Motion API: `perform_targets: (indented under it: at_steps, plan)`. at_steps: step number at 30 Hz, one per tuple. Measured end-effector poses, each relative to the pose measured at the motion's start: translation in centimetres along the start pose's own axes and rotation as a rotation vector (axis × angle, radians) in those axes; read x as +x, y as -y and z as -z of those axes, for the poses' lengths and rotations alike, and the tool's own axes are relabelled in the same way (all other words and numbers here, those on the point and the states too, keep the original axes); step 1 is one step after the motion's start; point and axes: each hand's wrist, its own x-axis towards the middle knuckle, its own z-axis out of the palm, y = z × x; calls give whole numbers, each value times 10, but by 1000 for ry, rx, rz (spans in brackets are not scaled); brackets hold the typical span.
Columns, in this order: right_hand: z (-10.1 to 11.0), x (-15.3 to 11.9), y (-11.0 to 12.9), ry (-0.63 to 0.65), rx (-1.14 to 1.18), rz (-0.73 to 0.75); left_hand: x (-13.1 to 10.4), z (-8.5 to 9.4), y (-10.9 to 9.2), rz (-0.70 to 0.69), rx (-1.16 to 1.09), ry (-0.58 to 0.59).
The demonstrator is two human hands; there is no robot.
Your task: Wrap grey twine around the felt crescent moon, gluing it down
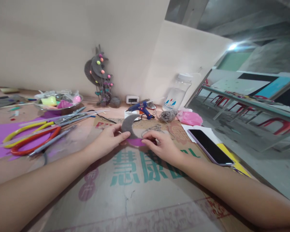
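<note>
Between my left grip (108, 139) and my right grip (161, 145), the cardboard (106, 207) lies bare back toward me, so I could draw straight back over it. Ahead, the glue gun (143, 109) and the yarn (168, 115) stand in my way, with the wall (50, 48) closing off the desk (1, 115) behind them. The bottle (176, 93) and the pink bag (189, 118) block the rear right; the phone (210, 146) lies outside my right grip. On my left, scissors (57, 131) crowd the desk, though a narrow strip lies open between them and my left grip
</note>
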Motion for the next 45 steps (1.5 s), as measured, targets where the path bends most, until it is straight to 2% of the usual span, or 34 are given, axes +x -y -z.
perform_targets:
  at_steps: [5, 9, 12, 17, 21, 27, 30, 33, 35, 39, 42, 45]
  plan:
    - [9, -1, -4, -153, -161, 177, -1, 0, -1, 1, 76, 2]
    - [14, -3, -6, -208, -272, 292, 0, -1, -6, -4, 70, -46]
    - [14, -6, -3, -168, -347, 377, 2, -2, -6, -34, 24, -43]
    - [16, -9, 8, -30, -464, 562, 2, -3, -3, -18, -41, -69]
    - [19, -7, 9, -48, -486, 628, 1, -5, -4, 2, -58, -134]
    - [19, -4, -1, -106, -428, 493, 2, -4, -2, 7, -65, -121]
    - [26, 0, 1, -140, -384, 403, 2, -4, -1, 18, -62, -124]
    - [40, 10, 0, -182, -333, 239, 3, -3, 1, 15, -65, -113]
    - [47, 21, -9, -208, -305, 91, 3, -3, 3, 7, -77, -97]
    - [49, 52, -48, -82, -179, -227, 4, -3, 4, 10, -77, -63]
    - [40, 79, -73, -9, -164, -320, 3, -4, 4, 20, -68, -49]
    - [27, 103, -83, 37, -144, -370, 4, -3, 6, 6, -72, -48]
